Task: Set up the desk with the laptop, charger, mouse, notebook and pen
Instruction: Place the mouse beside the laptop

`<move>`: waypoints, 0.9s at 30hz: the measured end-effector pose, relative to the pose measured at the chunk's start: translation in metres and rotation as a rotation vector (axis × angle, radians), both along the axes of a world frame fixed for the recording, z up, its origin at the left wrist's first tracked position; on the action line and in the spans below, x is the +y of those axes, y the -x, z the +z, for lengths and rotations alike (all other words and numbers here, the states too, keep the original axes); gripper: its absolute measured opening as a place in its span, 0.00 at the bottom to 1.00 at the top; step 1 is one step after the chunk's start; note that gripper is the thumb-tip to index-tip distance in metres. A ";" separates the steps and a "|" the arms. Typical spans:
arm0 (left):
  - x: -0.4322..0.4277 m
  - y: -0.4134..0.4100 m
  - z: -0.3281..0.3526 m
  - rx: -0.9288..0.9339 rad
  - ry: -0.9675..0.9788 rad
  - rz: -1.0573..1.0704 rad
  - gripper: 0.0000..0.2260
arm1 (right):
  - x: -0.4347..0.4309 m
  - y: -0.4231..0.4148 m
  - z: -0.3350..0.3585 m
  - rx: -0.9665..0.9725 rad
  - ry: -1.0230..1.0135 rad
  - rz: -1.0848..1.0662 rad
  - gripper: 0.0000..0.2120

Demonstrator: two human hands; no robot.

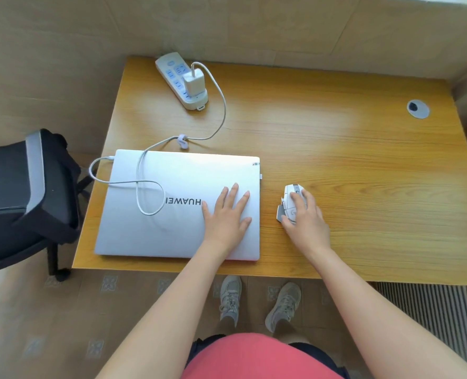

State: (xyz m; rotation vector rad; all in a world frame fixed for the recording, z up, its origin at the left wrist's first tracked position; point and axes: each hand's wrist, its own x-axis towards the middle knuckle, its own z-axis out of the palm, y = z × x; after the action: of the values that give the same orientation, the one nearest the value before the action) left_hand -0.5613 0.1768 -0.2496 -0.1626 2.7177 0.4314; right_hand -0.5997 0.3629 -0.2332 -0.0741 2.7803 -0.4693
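Note:
A closed silver laptop (155, 228) lies on the left part of the wooden desk (363, 173). My left hand (225, 214) rests flat on its lid with fingers spread. A white charger (193, 82) is plugged into a white power strip (176, 77) at the desk's back left. Its white cable (218, 105) loops across the lid to the laptop's left side. Just right of the laptop sits a white mouse (288, 203), and my right hand (307, 217) is cupped over it. No notebook or pen is in view.
A black backpack (21, 198) sits on a black chair left of the desk. A grey cable grommet (417, 108) is set in the desk's far right. Tiled walls border the desk behind and to the right. My feet stand below the desk's front edge.

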 end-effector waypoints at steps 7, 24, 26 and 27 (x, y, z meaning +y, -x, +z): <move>-0.012 -0.011 0.055 0.114 -0.023 0.034 0.25 | -0.003 -0.017 0.044 0.170 0.043 0.106 0.25; 0.020 -0.219 0.149 0.426 0.275 0.482 0.26 | -0.011 -0.136 0.135 0.316 0.181 0.815 0.29; 0.035 -0.250 0.152 0.427 0.306 0.567 0.25 | -0.013 -0.154 0.138 0.323 0.190 0.913 0.29; 0.041 -0.266 0.153 0.422 0.321 0.612 0.25 | -0.014 -0.163 0.140 0.321 0.188 0.960 0.29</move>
State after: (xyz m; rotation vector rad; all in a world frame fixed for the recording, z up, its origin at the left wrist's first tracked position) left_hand -0.2949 0.2175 -0.0970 -1.1237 3.0938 0.1952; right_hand -0.4364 0.3489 -0.0937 -1.5377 2.5523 -0.4630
